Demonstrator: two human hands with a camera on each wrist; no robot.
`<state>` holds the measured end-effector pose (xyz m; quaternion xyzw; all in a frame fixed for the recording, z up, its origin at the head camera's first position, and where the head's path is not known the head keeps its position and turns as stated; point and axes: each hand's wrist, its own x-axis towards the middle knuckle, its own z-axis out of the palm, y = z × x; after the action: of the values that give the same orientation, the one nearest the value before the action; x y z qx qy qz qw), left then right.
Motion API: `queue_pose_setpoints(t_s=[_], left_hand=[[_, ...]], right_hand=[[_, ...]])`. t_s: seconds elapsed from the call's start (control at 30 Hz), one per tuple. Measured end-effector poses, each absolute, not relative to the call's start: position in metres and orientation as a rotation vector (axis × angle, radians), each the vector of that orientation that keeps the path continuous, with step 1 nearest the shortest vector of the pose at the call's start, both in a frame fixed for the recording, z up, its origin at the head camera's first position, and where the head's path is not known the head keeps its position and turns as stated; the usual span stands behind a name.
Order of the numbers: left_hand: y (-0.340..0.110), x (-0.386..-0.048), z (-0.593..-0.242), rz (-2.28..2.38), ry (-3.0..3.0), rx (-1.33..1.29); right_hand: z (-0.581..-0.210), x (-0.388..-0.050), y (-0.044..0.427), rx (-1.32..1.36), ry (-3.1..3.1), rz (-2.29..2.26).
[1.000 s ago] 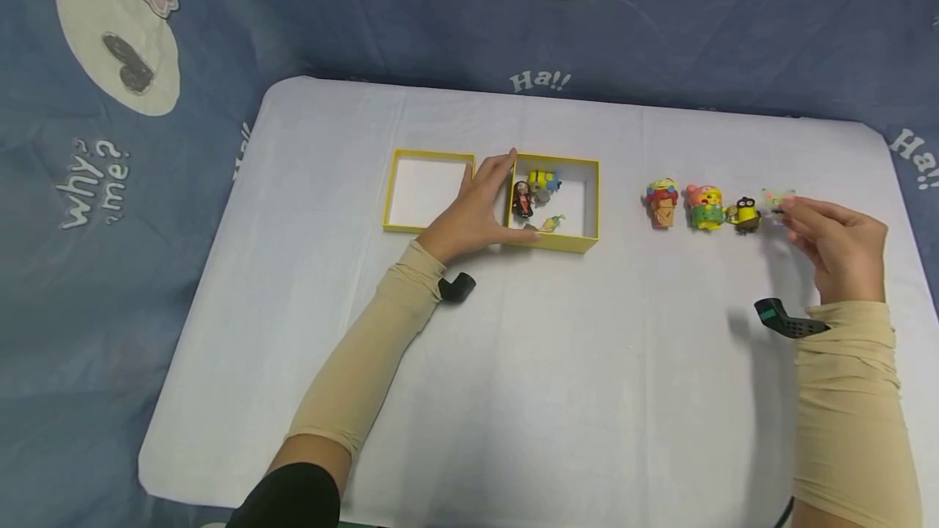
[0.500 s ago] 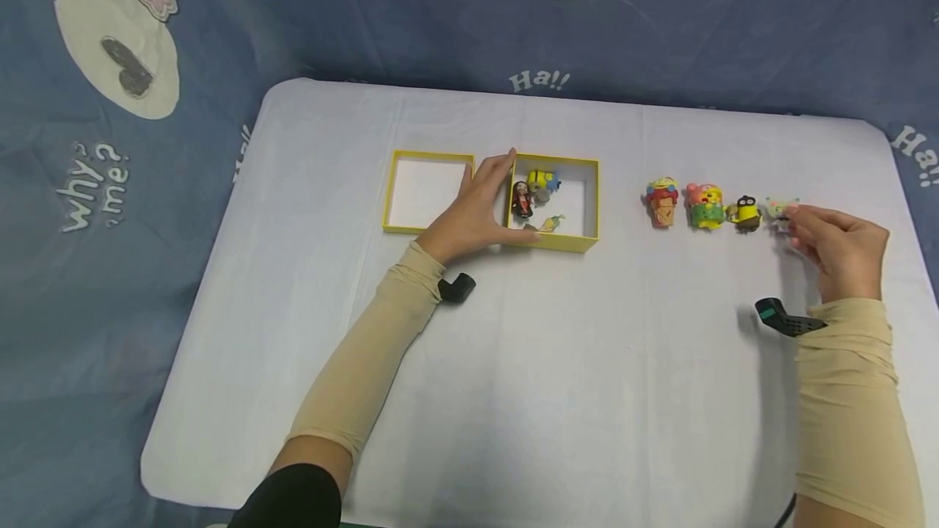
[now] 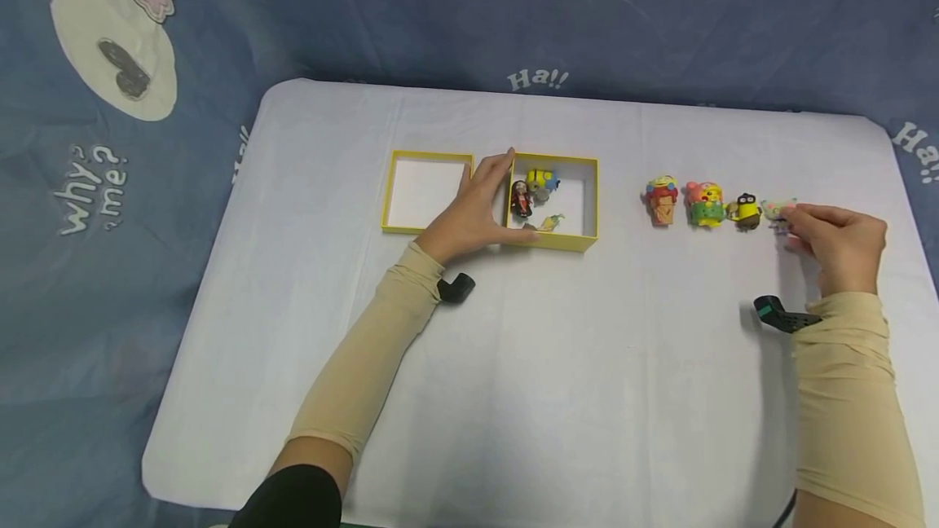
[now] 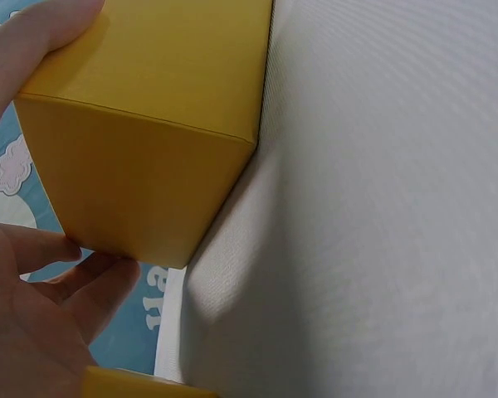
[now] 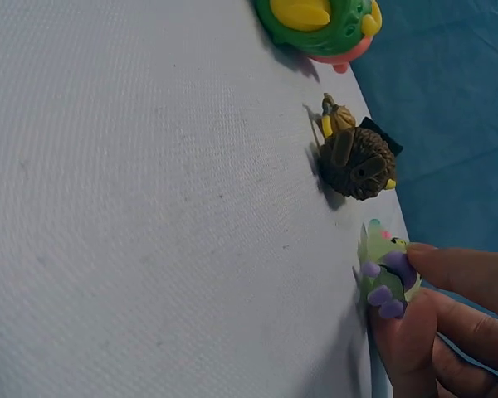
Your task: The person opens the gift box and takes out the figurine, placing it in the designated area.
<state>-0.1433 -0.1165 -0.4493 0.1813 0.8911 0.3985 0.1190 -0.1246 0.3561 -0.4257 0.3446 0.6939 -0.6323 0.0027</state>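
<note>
Lowered slightly since the frame one second earlier: the pale green figurine (image 5: 387,272), together with the right grip (image 3: 840,246) that holds it, now at the right end of a row on the tabletop (image 3: 587,365). The left grip (image 3: 475,213) and the yellow box (image 3: 561,243) keep their places. Step in hand, as judged: setting the figurine into the row. The next move probably calls for steadying it, then parting thumb and finger without tipping it.

Right grip: thumb and forefinger clamped on the figurine, which sits at the fingertips, on their left in the head view, just beside the yellow-and-brown figure (image 3: 747,213). Whether its base bears on the tabletop cannot be told. Left grip: clamped on the box, thumb against the near wall, fingers at the far left corner. Inside the box lie further toys, among them a dark-haired doll (image 3: 522,199).
</note>
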Motion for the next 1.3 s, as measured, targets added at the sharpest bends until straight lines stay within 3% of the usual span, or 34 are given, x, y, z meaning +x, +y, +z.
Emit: queue_pose_setpoints(t_s=[1.3], left_hand=[[-0.1160, -0.1419, -0.4466, 1.163, 2.603, 0.519]], right_hand=[[-0.4307, -0.1248, 0.3577, 1.130, 2.295, -1.858]])
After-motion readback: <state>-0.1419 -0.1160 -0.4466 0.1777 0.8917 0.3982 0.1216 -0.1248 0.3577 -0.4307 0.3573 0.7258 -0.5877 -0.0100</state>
